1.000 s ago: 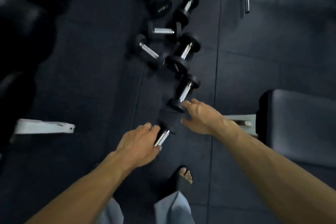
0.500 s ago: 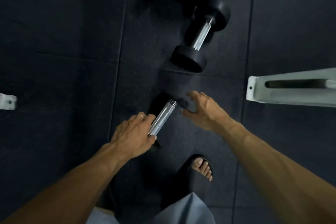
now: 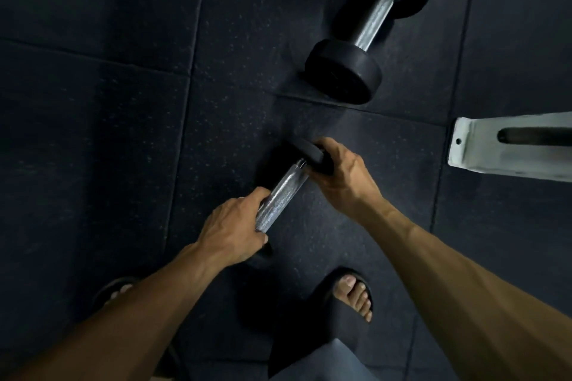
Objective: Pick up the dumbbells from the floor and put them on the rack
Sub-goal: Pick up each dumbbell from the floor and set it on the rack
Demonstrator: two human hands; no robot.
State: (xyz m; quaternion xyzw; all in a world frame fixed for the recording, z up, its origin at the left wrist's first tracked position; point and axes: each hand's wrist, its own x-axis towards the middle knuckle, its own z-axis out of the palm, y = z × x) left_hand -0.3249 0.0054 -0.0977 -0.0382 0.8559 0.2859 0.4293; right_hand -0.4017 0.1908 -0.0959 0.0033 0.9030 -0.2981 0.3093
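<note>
Left hand [image 3: 230,227] is wrapping the dumbbell [image 3: 283,192] handle while right hand [image 3: 339,176] is cupping its far head, probably steadying the weight for lifting.

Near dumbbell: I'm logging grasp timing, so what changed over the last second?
The right hand closed from open beside the near dumbbell onto its far head; the view moved closer. The left hand still grips the handle's near end. The second dumbbell stayed on the floor.

left hand [image 3: 230,227] grips dumbbell [image 3: 283,190] handle; right hand [image 3: 339,175] grips its head.
</note>
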